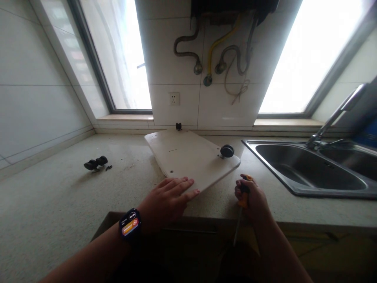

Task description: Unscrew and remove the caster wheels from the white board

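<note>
A white board (188,157) lies flat on the countertop (59,196), with one black caster wheel (227,151) fixed at its right corner and another caster wheel (178,126) at its far edge. My left hand (169,198) rests flat on the board's near corner, fingers stretched out; a smartwatch (130,226) is on that wrist. My right hand (250,196) is closed round a screwdriver (242,200) with an orange and black handle, its shaft pointing down towards me, just right of the board.
Loose black casters (96,162) and small screws (108,168) lie on the counter at the left. A steel double sink (312,169) with a tap (332,118) is at the right. Hoses (212,55) and a wall socket (174,98) are on the tiled wall between two windows.
</note>
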A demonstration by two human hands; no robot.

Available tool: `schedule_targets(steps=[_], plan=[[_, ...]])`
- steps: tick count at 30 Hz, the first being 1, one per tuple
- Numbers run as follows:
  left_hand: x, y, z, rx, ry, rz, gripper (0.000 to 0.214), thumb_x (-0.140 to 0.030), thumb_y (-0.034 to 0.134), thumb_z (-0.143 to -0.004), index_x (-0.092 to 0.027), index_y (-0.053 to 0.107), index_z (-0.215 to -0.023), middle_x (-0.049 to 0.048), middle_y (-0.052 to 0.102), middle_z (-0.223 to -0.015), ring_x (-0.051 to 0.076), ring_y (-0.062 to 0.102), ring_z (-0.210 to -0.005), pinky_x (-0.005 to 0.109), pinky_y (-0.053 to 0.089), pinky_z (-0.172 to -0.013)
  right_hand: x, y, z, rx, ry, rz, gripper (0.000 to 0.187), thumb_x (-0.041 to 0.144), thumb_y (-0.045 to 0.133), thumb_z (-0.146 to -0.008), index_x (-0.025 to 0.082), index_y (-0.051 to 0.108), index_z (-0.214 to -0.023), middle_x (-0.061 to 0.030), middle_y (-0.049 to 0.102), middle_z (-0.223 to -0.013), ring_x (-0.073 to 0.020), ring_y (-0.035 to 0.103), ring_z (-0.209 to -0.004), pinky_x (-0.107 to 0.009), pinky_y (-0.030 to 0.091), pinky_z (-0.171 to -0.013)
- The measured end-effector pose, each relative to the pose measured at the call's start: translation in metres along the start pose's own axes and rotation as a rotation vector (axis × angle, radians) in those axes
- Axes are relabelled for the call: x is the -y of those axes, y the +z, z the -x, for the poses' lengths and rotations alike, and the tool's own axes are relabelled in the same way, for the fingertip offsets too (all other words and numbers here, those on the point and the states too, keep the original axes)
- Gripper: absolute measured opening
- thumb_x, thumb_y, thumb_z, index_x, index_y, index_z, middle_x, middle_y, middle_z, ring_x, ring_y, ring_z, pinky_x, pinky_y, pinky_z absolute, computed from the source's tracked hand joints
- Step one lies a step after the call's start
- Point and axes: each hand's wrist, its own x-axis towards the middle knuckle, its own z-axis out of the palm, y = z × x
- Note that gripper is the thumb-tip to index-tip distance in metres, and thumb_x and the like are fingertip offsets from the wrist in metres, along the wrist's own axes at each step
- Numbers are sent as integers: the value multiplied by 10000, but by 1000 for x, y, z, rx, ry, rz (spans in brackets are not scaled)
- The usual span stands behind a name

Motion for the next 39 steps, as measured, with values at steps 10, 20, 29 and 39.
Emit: schedule_targets(steps=[10, 20, 29, 39], plan=[[33, -22, 42, 2, -38, 70, 412, -225, 628, -994, -259, 579, -1402, 82, 690, -1373, 241, 654, -1258, 435, 552, -1049, -1, -2, 0, 21, 9, 3, 484, 278, 802, -651, 240, 524, -1046, 64, 598, -662, -90, 500, -453, -174, 364, -374], [64, -67, 82, 224, -192, 176, 559, -107, 578, -934, -313, 586, -1454, 50, 650, -1447, 253, 597, -1357, 450, 534, -1125, -5, -4, -3, 27, -7, 11, 463, 286, 789, -661, 240, 530, -1042, 69, 596, -667, -83, 481, -434, -173, 339, -355], [50, -91, 60, 313, -275, 20, 405, -223, 571, -947, -327, 666, -1326, 35, 711, -1345, 315, 646, -1270, 533, 552, -1043, -4, -1, -1, 31, -6, 30, 459, 299, 786, -666, 238, 531, -1043, 69, 599, -667, -81, 472, -416, -173, 330, -341], [6, -55, -64, 81, -496, 358, 505, -541, 574, -988, -206, 574, -1365, 119, 694, -1249, 294, 678, -1107, 467, 554, -915, -6, -3, -3, 29, -18, 30, 448, 282, 776, -672, 239, 529, -1044, 69, 602, -663, -85, 484, -422, -174, 339, -346]])
